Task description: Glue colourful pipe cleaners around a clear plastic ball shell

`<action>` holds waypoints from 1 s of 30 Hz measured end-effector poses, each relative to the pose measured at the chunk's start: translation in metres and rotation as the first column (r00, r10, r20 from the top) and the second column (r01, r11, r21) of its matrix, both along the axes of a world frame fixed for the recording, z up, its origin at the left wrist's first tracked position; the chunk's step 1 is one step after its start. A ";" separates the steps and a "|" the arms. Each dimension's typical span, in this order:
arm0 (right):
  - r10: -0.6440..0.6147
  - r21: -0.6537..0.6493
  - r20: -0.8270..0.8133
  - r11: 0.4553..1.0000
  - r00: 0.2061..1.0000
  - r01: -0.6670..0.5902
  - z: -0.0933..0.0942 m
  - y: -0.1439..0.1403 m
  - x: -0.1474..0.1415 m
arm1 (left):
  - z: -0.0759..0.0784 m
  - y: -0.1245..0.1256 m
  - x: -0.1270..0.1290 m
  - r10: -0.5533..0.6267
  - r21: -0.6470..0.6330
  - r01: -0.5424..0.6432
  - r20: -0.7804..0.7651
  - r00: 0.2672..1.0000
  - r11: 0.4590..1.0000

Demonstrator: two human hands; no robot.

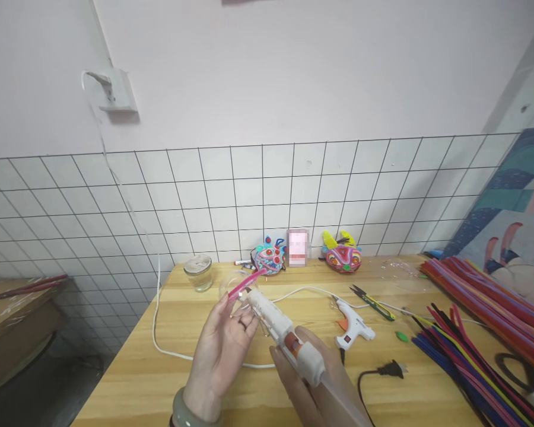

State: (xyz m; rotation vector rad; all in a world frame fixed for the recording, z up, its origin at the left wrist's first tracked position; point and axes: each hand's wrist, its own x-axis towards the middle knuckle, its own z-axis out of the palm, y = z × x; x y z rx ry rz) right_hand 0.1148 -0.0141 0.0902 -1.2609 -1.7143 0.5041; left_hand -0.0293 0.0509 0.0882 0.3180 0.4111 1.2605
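White tiled wall backs a wooden table [169,356], where the right hand [311,385] grips a white glue gun [289,341], nozzle meeting a pink pipe cleaner [247,283] pinched in the left hand [222,350]; another glue gun [352,326] lies nearby.
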 end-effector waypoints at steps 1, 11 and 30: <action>0.002 -0.004 -0.002 1.000 1.000 -0.002 0.000 0.000 0.000 | 0.000 0.000 0.000 -0.001 0.001 0.001 0.003 1.000 1.000; -0.002 -0.041 -0.009 0.999 1.000 0.002 0.000 0.000 0.001 | 0.001 0.001 0.001 0.009 -0.038 -0.007 0.054 0.998 0.999; -0.026 -0.012 -0.016 1.000 1.000 0.026 -0.001 0.000 0.002 | -0.001 0.000 0.002 -0.012 -0.008 0.013 0.040 0.999 1.000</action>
